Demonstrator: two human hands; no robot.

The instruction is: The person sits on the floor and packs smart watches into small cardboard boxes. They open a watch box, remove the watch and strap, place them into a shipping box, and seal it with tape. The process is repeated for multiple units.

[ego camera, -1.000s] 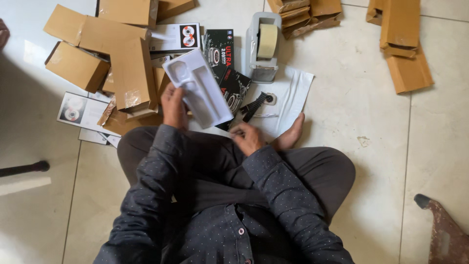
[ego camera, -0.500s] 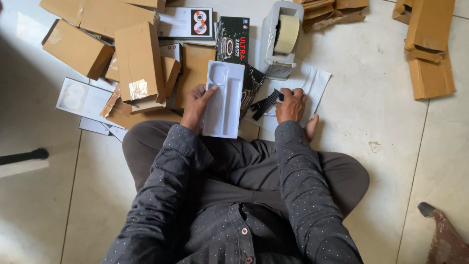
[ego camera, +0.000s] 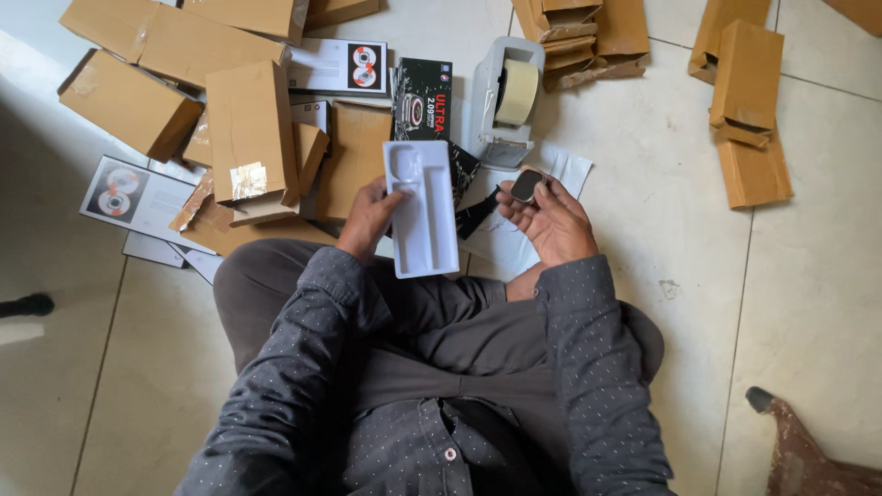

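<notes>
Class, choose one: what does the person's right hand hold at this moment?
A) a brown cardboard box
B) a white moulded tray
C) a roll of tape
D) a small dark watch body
D: the right hand pinches a small dark watch body in its fingertips, while the left hand holds the white moulded tray.

The tray (ego camera: 423, 220) is a long white moulded plastic insert with raised rims — a rounded recess sits at its far end and a narrow channel runs down most of its length. It is empty. The left hand (ego camera: 367, 219) grips it by the left long edge, thumb on top, so it tilts slightly, its near end over the lap.

The watch (ego camera: 526, 186) is small and squarish with rounded corners — dark glossy face, pale metal-coloured case. It rests face up at the fingertips of the right hand (ego camera: 549, 222), just right of the tray's far end, not touching it.
</notes>
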